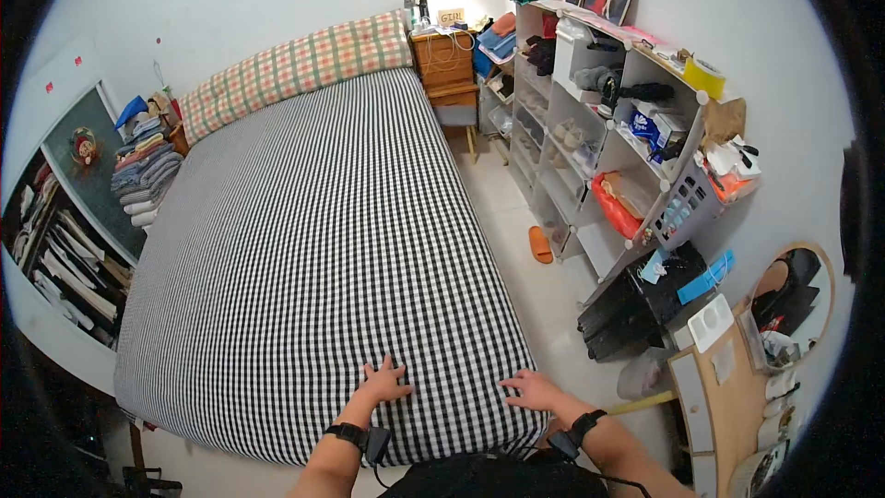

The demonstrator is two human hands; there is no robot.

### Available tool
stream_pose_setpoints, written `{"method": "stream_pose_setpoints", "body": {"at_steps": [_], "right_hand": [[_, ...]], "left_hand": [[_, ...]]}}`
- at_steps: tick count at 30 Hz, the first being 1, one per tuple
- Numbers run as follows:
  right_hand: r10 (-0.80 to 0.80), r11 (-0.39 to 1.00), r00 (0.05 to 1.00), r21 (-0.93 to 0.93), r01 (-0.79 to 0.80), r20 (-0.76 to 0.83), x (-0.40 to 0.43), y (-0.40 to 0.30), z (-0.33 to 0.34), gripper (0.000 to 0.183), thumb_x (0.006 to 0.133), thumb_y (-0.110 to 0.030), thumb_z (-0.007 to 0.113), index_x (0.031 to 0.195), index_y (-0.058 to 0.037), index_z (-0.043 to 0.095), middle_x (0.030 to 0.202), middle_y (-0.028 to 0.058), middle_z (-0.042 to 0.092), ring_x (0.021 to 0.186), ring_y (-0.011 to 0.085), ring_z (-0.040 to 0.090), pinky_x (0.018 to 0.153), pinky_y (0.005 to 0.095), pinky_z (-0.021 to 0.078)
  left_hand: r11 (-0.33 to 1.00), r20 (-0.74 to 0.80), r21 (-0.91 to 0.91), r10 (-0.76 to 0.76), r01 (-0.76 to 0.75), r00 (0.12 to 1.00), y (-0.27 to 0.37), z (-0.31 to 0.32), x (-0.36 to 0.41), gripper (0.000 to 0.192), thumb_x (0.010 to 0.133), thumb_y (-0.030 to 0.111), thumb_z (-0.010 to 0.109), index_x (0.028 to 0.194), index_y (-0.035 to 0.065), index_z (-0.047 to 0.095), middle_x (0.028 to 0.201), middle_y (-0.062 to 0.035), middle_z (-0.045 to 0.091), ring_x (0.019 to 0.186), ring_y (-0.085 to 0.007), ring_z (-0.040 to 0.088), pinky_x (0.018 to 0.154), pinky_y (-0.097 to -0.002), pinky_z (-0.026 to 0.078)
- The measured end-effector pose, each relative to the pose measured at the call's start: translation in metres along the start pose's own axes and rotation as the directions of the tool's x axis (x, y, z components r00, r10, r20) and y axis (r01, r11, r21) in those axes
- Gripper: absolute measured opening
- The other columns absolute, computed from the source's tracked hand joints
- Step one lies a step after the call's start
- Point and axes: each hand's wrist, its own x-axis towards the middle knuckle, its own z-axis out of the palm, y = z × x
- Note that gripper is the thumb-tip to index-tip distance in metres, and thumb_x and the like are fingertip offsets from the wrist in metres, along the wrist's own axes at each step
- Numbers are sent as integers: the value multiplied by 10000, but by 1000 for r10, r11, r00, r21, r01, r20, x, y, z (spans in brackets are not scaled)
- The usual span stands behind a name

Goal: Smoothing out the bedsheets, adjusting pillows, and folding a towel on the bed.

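Note:
A black-and-white gingham sheet (311,256) covers the bed in front of me and looks mostly smooth. Near the foot of the bed, my left hand (386,382) rests on or just over the cloth, fingers spread and holding nothing. My right hand (531,389) is at the right foot corner, its fingers apart over the sheet's edge; I cannot tell whether it touches. Both wrists wear black straps with small devices. Along the head of the bed lies a long plaid pillow (297,72) in orange, green and cream.
Right of the bed stand a wooden nightstand (446,66), a cube shelf (563,131) and a black box (639,304). An orange slipper (540,245) lies on the floor. A dressing table (733,387) with a round mirror (795,304) is at right. Folded clothes (146,166) are stacked at left.

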Motion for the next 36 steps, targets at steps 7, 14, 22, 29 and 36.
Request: {"method": "stream_pose_setpoints", "body": {"at_steps": [7,14,22,29,36], "right_hand": [[-417,907,865,183,378,278,42,49,3,530,845,-385,559,1311,-164,437,1136,144,451,1048,274,467,909,357,400],[-659,750,563,482,452,498,65,72,-5,566,907,-349,486,1385,-116,290,1353,152,298,1182,297,369,956,375,370],[-658,752,337,578,315,673,77,89,-10,596,921,-334,465,1413,-122,201,1478,87,106,1330,277,193,1042,401,291],[-714,698,221,656,286,664,90,91,-3,600,921,-321,472,1414,-108,204,1467,81,185,1298,250,283,1036,366,293],[-612,784,406,452,425,679,96,97,-87,626,902,-385,480,1399,-93,235,1448,117,211,1318,272,236,1066,402,250]], "left_hand": [[988,-145,-154,-54,31,988,21,35,15,935,743,681,488,1389,46,253,1446,-249,91,1331,-395,151,1062,-568,36],[918,-51,-227,-345,326,937,108,51,38,1132,611,818,476,1435,139,104,1440,-280,-23,1303,-510,16,1022,-624,45],[831,124,-183,-511,525,851,122,44,58,1139,592,771,569,1437,234,26,1460,-184,-129,1297,-516,-47,1023,-608,162],[810,136,-186,-540,557,831,114,50,54,1142,584,759,589,1435,244,29,1466,-170,-116,1293,-520,-67,1011,-596,233],[830,-17,-312,-492,463,870,126,46,40,1191,538,755,629,1435,214,61,1452,-232,-102,1286,-538,-60,1034,-614,100]]}}
